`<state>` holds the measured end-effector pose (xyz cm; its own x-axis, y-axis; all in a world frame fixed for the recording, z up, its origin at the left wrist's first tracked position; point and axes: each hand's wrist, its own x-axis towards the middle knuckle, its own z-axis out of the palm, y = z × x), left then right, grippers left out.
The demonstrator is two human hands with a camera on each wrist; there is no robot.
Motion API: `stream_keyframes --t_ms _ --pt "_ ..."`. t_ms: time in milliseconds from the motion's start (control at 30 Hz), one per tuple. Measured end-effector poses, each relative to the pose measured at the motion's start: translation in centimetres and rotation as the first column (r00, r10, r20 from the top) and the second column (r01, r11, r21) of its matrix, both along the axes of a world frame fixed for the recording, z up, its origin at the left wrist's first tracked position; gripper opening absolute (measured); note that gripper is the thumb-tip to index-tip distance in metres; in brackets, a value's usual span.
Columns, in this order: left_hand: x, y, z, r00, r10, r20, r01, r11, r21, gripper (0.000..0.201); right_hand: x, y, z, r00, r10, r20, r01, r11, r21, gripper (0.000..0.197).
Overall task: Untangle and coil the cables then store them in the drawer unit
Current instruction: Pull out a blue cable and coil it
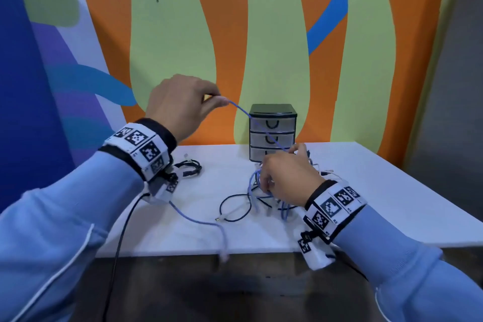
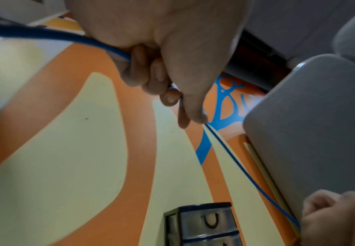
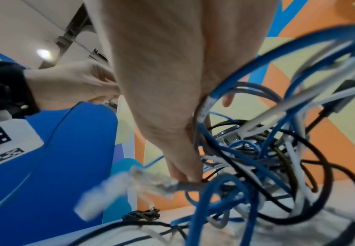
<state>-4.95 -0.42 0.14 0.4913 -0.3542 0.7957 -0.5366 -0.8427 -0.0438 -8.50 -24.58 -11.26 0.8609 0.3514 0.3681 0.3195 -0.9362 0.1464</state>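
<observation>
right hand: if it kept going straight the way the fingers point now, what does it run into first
Probably more of the tangled bundle of blue, white and black cables that the right hand already grips; below that lies the white table. The small clear three-drawer unit with black top stands behind, though depth is uncertain.

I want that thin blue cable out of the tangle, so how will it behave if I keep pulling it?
The thin blue cable runs taut between left hand and right hand, so it probably transmits the pull. Slack parts droop over the white table edge: floppy. It likely drags the tangled cable pile along.
</observation>
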Motion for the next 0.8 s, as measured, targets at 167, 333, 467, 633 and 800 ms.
stream_keyframes --t_ms 167,333,467,633,800 --pt "1.5 3.4 -2.1 0.97 0.096 -0.222 -0.13 0.981 -0.144 0.037 -0.2 -0.6 0.3 0.992 0.122 0.03 -0.126 0.975 0.181 0.038" --pt "2.3 4.5 -3.7 0.928 0.028 -0.373 -0.12 0.966 -0.228 0.03 -0.2 -2.1 1.1 0.982 0.17 0.086 -0.185 0.742 0.645 0.037" --pt "2.5 3.9 -4.4 0.853 0.0 -0.522 -0.116 0.975 -0.19 0.022 0.5 -3.9 2.6 0.982 0.116 -0.15 0.069 0.521 0.851 0.034" --pt "2.3 2.0 -6.0 0.772 -0.047 -0.634 -0.05 0.99 -0.133 0.032 2.7 -5.9 1.5 0.923 0.003 -0.385 0.249 0.758 0.602 0.033" --pt "1.4 -1.5 -6.9 0.723 -0.113 -0.681 0.074 0.994 -0.086 0.049 2.9 -5.0 0.5 0.948 0.013 -0.319 0.215 0.714 0.666 0.023"
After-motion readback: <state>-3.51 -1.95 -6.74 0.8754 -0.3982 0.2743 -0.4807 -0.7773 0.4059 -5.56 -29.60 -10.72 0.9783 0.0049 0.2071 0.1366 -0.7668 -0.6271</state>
